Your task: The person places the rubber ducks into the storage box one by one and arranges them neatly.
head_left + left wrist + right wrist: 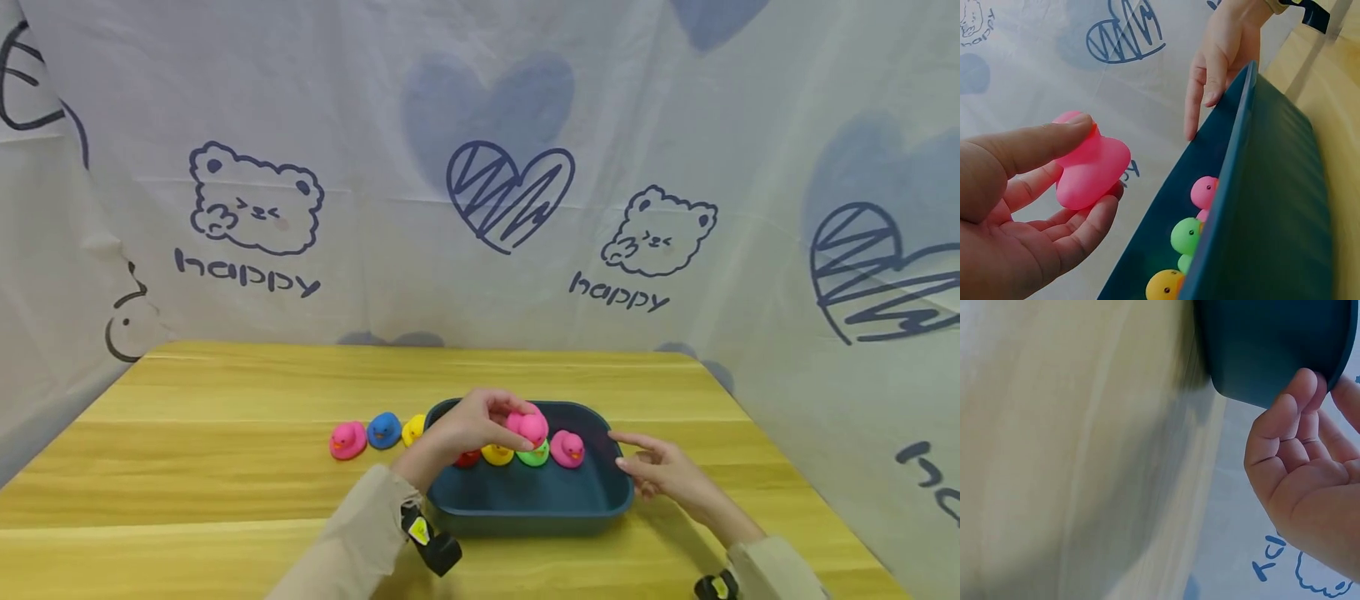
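Note:
Above a dark teal plastic bin [525, 525], my left hand [476, 425] pinches a pink rubber duck [531, 427] between thumb and fingers. The left wrist view shows that duck [1094, 172] held clear of the bin. Inside, along the far side, stand a red duck [467, 459], partly hidden by the left hand, a yellow duck [497, 455], a green duck [534, 456] and another pink duck [567, 450]. At the bin's right end my right hand [667, 479] grips the rim, some fingers curled against the outer wall [1260, 356].
Left of the bin on the wooden table [187, 467], a pink duck [348, 441], a blue duck [384, 430] and a yellow duck [412, 429] stand in a row. A white printed cloth [375, 233] hangs behind and at both sides of the table.

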`<state>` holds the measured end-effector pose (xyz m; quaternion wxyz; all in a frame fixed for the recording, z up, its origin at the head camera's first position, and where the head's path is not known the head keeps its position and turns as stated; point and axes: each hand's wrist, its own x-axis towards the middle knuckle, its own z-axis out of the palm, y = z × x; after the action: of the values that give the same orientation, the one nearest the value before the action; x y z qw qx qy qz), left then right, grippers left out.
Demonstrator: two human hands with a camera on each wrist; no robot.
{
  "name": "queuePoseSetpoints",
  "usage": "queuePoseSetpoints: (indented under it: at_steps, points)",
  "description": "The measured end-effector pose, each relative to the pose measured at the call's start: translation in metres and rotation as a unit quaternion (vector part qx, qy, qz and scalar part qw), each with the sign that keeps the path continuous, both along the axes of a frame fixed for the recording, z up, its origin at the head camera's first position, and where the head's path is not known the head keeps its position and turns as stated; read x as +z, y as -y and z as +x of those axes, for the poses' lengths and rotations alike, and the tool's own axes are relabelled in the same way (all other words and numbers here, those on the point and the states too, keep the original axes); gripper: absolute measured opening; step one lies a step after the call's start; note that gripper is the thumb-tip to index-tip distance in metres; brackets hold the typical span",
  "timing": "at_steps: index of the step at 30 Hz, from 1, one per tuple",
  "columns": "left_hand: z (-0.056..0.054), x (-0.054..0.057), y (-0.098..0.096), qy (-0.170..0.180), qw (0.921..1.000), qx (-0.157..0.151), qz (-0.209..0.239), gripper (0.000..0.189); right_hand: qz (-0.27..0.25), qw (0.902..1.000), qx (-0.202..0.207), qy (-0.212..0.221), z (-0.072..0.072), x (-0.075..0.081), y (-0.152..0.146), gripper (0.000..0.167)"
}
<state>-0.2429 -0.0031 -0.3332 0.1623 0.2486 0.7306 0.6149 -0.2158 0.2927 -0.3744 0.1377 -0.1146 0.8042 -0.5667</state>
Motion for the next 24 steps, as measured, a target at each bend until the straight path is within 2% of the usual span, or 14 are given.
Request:
queuePoseSetpoints:
  at_steps: [11,17,24]
  points:
    - [-0.006,-0.006,-0.021,0.043,0.9987,-0.027,0.006,0.032,-0.017,0.9997,0.01,0.015,-0.001,0.002,-0.002,0.062]
    - [-0.011,-0.011,-0.034,0.092,0.9941,-0.049,0.03,0.033,-0.041,0.9989,0.005,0.024,0.0,0.0,-0.002,0.061]
    - [-0.013,-0.018,-0.047,0.114,0.9917,-0.045,0.038,0.03,-0.062,0.9974,0.0,0.037,0.001,-0.002,-0.001,0.063]
